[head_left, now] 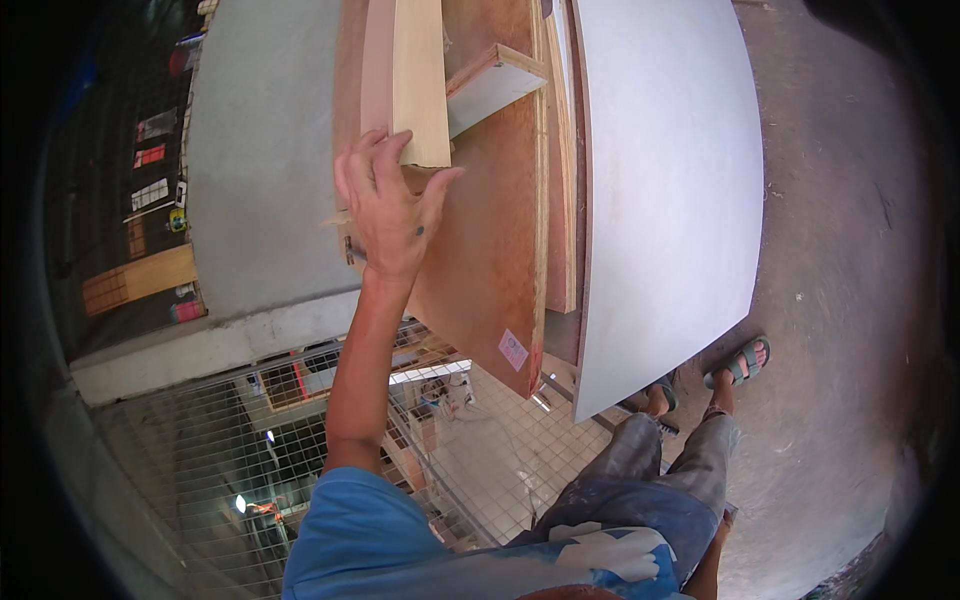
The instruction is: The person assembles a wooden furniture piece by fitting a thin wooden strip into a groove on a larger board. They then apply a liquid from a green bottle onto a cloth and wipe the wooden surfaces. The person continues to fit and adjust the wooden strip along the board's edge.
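My left arm reaches forward, and my left hand (pixel 388 205) is at the near end of a pale wooden board (pixel 420 80). Its fingers bend over the board's left side and the thumb stretches to the right corner, so the board's end lies between them. A pinkish-brown strip (pixel 377 65) runs along the board's left. Beneath is a large reddish-brown plywood sheet (pixel 490 230) standing on edge, with a small pink-and-white label (pixel 513 349) near its lower corner. My right hand (pixel 729 514) hangs low by my hip, mostly hidden behind my clothing, its fingers unclear.
A short white-faced plywood piece (pixel 495 90) juts across beside the board. To the right leans a big white panel (pixel 670 180), with concrete floor (pixel 850 300) past it. A wire mesh railing (pixel 230 450) and a concrete ledge (pixel 220 345) lie on the left, above a lower level.
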A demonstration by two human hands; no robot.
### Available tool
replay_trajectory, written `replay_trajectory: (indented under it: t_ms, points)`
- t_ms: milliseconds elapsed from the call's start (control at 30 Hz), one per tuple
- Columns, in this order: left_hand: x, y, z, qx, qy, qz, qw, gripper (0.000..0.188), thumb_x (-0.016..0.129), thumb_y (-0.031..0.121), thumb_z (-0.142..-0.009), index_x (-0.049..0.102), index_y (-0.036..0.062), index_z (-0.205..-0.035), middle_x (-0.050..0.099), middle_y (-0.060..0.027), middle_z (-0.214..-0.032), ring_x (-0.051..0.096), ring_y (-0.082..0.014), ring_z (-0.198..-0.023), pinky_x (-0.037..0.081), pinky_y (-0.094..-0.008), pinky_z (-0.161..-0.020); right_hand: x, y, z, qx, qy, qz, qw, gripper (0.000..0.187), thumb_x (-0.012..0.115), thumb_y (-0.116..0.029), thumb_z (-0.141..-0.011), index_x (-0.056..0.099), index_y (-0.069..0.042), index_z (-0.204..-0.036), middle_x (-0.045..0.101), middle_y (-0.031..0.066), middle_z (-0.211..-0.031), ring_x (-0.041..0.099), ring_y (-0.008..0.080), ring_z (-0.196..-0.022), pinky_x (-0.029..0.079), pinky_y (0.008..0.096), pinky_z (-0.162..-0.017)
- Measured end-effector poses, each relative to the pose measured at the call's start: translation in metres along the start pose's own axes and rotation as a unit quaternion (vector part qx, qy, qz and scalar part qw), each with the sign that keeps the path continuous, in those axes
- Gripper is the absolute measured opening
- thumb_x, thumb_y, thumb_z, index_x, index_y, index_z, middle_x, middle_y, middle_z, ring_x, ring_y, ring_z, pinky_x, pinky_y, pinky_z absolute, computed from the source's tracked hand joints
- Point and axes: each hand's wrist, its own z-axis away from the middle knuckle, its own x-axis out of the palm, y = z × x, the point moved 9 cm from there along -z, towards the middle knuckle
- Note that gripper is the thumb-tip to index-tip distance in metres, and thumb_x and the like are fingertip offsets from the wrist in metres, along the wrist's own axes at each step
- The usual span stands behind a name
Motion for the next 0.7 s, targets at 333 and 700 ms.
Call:
replay_trajectory:
  t_ms: [333, 700]
  points:
    - [-0.005, -0.001, -0.003, 0.023, -0.034, 0.013, 0.999, 0.043, 0.088, 0.020, -0.067, 0.068, 0.0044, -0.101, 0.056, -0.0120, -0.101, 0.057, -0.0321, -0.095, 0.046, -0.0454, -0.083, -0.005, -0.032, -0.041, -0.028, -0.029, 0.014, 0.999, 0.059, 0.059, -0.009, -0.081, 0.049, 0.000, -0.138, 0.064, 0.0098, -0.088, 0.058, 0.0159, -0.066, 0.047, 0.0315, -0.050]
    - [0.007, 0.049, -0.024, 0.261, -0.157, -0.067, 0.950, 0.016, 0.075, 0.013, -0.073, 0.071, 0.0075, -0.088, 0.061, -0.0142, -0.120, 0.057, -0.0336, -0.106, 0.048, -0.0421, -0.083, -0.040, 0.004, -0.024, 0.024, -0.011, -0.051, 0.998, 0.056, 0.058, -0.021, -0.091, 0.044, -0.006, -0.144, 0.066, 0.0090, -0.100, 0.061, 0.0161, -0.076, 0.049, 0.0303, -0.057]
